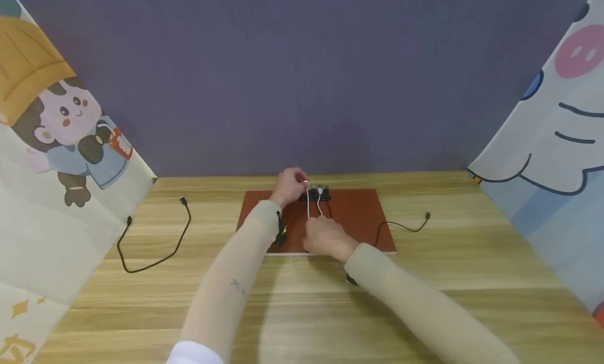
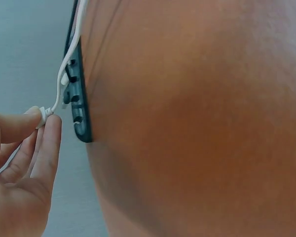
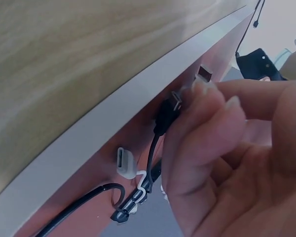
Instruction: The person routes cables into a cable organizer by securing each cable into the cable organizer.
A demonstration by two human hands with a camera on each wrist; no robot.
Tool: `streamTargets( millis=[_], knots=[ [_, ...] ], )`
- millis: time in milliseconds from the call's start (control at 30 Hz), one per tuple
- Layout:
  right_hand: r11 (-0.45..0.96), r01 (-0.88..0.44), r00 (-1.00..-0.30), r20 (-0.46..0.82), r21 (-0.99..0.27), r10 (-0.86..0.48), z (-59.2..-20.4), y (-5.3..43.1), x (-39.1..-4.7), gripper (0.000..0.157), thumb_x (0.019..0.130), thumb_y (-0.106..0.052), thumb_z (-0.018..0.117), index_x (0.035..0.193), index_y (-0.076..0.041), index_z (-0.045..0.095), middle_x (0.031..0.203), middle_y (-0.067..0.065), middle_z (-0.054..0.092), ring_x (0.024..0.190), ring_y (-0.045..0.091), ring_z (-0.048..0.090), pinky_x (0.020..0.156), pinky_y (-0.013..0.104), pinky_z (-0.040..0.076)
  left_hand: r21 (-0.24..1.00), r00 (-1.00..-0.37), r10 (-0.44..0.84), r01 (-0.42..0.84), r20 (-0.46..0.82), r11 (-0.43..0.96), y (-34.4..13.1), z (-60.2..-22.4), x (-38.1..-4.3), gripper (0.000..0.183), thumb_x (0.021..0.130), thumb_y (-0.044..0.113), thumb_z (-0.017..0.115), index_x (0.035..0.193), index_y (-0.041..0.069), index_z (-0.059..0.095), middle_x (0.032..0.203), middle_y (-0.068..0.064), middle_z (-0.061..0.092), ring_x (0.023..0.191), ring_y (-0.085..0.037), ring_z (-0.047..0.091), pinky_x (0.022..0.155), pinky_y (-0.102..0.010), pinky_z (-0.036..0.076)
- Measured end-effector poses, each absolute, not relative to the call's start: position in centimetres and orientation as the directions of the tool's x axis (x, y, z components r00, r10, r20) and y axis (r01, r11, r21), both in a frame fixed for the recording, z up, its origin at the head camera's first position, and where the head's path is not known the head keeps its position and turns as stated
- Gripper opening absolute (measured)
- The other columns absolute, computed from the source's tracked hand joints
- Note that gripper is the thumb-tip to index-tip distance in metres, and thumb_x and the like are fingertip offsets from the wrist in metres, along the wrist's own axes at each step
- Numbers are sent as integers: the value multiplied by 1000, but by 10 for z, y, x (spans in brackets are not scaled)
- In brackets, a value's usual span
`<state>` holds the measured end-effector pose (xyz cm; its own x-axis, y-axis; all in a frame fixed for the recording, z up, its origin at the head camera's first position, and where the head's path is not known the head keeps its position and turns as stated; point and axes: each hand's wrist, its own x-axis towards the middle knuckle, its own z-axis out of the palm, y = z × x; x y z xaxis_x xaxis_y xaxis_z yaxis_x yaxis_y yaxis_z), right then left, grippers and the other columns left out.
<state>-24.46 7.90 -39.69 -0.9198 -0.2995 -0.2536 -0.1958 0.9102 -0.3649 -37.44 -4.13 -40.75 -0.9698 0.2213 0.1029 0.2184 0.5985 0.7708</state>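
Observation:
My left hand (image 1: pixel 289 185) pinches one plug (image 2: pixel 43 116) of a white USB cable (image 1: pixel 308 204) between thumb and fingers, beside a black slotted cable holder (image 2: pixel 82 113). The holder lies along the far edge of a red-brown board (image 1: pixel 356 217). At the board's front edge my right hand (image 1: pixel 325 237) pinches the cable's other end; a silver USB plug (image 3: pixel 204 74) shows at its fingertips. A black cable's plug (image 3: pixel 166 113) sits right by those fingers, and a white plug (image 3: pixel 126 163) lies further along the edge. A second white cable (image 1: pixel 319 202) runs from the holder.
A black cable (image 1: pixel 155 263) lies curved on the wooden table (image 1: pixel 302 311) at the left. Another thin black cable (image 1: pixel 406 227) reaches off the board's right side. A grey-purple panel (image 1: pixel 302 81) stands behind, with printed sheets (image 1: pixel 28 238) at both sides.

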Motion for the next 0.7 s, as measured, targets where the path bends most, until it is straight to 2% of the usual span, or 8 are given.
streamTargets(
  millis=[167,433,567,700],
  knots=[
    [911,-214,-920,-240,-352,-309,-397,81,-245,30,95,-16,61,66,-14,54,60,0,47,52,16,46,50,33,38,749,-967,233,231,105,621,-38,-413,-377,18,96,4,67,112,-2,71,98,-12,69,88,-27,65,76,-37,53],
    [903,-225,-915,-241,-366,-325,-396,80,-245,37,95,-12,59,60,-16,47,54,-2,40,46,13,38,45,30,33,698,-967,224,242,119,674,-34,-416,-377,13,96,4,67,108,1,72,99,-12,68,90,-27,63,78,-38,53],
    [903,-245,-905,-250,-354,-343,-397,80,-246,36,95,-9,56,61,-16,46,53,-2,40,44,11,34,42,28,30,679,-971,215,228,104,698,-33,-416,-377,15,96,5,68,110,2,72,102,-12,67,93,-27,63,78,-38,54],
    [910,-266,-905,-244,-318,-349,-399,79,-246,34,95,-9,56,61,-15,50,55,-1,43,45,12,36,43,29,31,649,-973,210,223,99,727,-33,-418,-378,14,96,6,69,109,3,72,102,-12,67,92,-27,63,77,-38,54]
  ],
)
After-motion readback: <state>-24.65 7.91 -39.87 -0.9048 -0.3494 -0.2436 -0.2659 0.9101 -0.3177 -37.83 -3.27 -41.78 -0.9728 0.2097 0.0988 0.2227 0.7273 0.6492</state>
